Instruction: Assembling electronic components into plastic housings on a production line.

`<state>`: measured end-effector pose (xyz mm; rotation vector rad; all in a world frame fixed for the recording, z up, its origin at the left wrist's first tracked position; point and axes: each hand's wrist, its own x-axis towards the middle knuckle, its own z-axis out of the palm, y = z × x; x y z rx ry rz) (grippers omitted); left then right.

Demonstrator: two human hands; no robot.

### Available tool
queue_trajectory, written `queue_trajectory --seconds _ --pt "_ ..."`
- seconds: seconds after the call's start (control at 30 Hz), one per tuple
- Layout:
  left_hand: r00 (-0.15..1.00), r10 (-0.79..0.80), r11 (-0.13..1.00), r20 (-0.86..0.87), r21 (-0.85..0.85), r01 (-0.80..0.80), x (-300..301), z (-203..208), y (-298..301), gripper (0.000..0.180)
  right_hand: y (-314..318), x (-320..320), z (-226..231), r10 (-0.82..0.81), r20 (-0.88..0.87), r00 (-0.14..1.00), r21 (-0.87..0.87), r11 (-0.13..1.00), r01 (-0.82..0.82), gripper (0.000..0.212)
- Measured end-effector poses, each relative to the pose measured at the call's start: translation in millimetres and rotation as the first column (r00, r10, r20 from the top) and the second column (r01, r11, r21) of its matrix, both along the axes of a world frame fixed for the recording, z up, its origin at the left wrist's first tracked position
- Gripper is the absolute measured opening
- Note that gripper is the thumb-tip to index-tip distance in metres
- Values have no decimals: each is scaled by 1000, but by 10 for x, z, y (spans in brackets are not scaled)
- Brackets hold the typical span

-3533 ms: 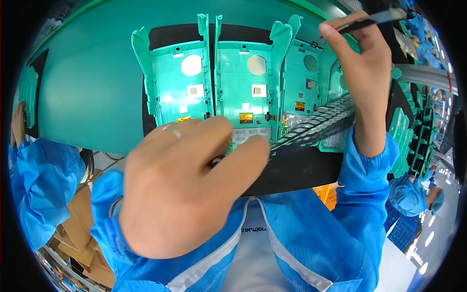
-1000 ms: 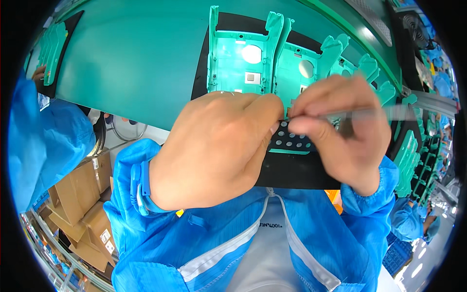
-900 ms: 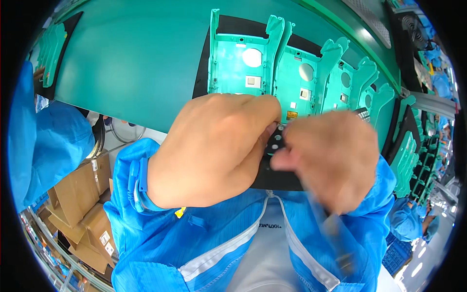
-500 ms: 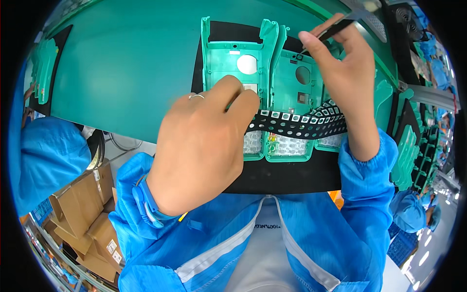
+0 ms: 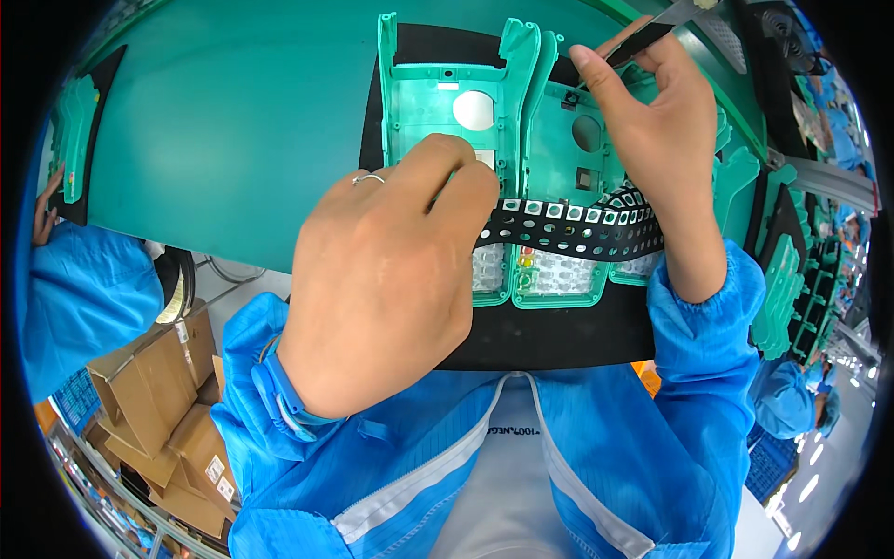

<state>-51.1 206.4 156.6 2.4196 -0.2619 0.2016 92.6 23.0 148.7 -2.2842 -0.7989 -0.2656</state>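
My left hand (image 5: 382, 270) is closed, thumb and forefinger pinching the end of a black perforated strip (image 5: 582, 226) with a row of white squares. The strip runs right and curls near my right wrist, over green plastic housings. My right hand (image 5: 656, 112) grips slim black-and-metal tweezers (image 5: 643, 42), thumb against fingers; their thin tip hangs over the right housing (image 5: 559, 140). The left housing (image 5: 428, 121), with a round hole, stands just beyond my left fingers, which hide its lower part. Nearer me lie green-framed clear panels (image 5: 559, 279), one with red, yellow and green spots.
A black mat (image 5: 549, 335) lies under the parts on the green tabletop (image 5: 233, 121). More green housings stand at the right (image 5: 778, 289) and far left (image 5: 74, 140). Cardboard boxes (image 5: 177, 401) are below left. A person's blue sleeve (image 5: 84, 298) shows at the left.
My right hand has moved slightly up and away with the tweezers. The strip's left end sits a little higher, still in my left fingers. The housings appear slightly higher in view.
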Motion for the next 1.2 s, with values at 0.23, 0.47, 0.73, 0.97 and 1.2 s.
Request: queue_trajectory --seconds 0.23,0.47,0.73,0.97,1.2 --pt "1000 3 1000 -7 -8 -3 19 12 -24 11 -7 5 -5 -1 5 1000 16 1000 1 18" --pt "1000 8 1000 1 -1 -8 1 14 -27 10 -9 -2 -5 13 48 999 9 1000 -13 19" --pt "996 27 994 83 -107 -18 -41 -59 -22 12 121 -127 148 -50 197 979 -162 983 83 18" --pt "995 13 994 95 -105 -3 -105 -30 13 9 -60 -121 71 -45 282 958 80 997 23 13" --pt "992 2 986 123 -165 19 -154 -40 4 4 61 -657 295 456 -343 821 384 866 -320 20"
